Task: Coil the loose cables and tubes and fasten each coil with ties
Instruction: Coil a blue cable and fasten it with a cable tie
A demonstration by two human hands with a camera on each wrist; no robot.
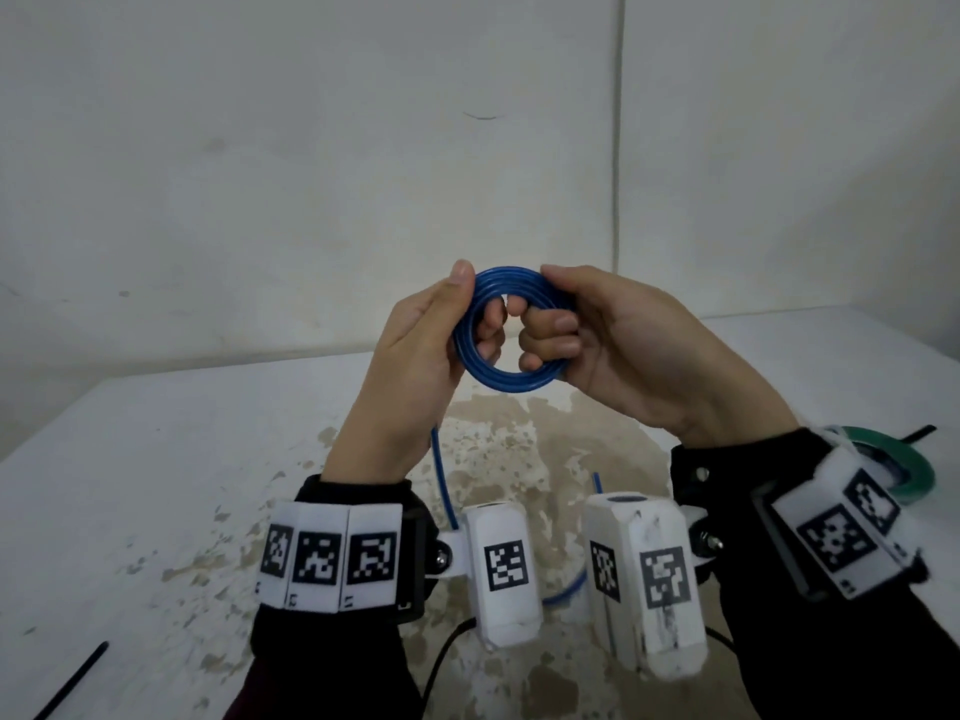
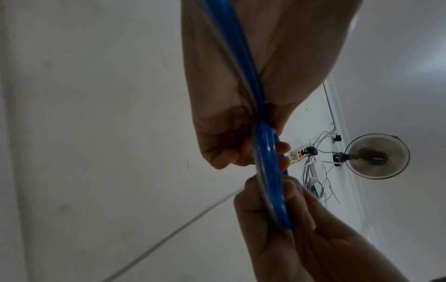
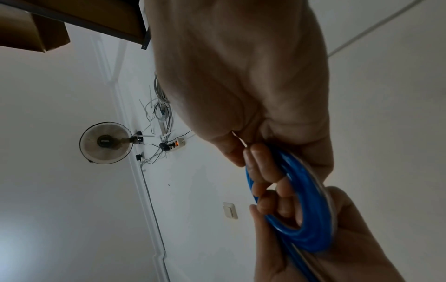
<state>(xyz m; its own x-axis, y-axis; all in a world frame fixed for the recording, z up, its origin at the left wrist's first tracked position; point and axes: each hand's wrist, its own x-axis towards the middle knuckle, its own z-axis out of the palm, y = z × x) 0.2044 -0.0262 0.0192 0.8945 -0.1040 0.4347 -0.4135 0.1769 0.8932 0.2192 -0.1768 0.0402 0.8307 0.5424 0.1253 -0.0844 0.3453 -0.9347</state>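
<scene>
A blue tube wound into a small coil (image 1: 498, 379) is held up above the table between both hands. My left hand (image 1: 457, 314) grips the coil's left side, thumb over the top and fingers through the ring. My right hand (image 1: 550, 304) grips the right side, fingers curled through the middle. The tube's loose tail (image 1: 441, 475) hangs from the coil toward the table. From the left wrist the coil (image 2: 267, 171) shows edge-on between the left hand (image 2: 217, 148) and the right hand (image 2: 277, 200). The right wrist view shows the coil (image 3: 301, 225) with fingers (image 3: 260, 171) inside it.
The white table (image 1: 156, 459) has a stained, worn patch in the middle. A roll of green tape (image 1: 917, 472) lies at the right, with a black tie (image 1: 919, 433) behind it. Another black tie (image 1: 72, 678) lies at the near left. A wall stands close behind.
</scene>
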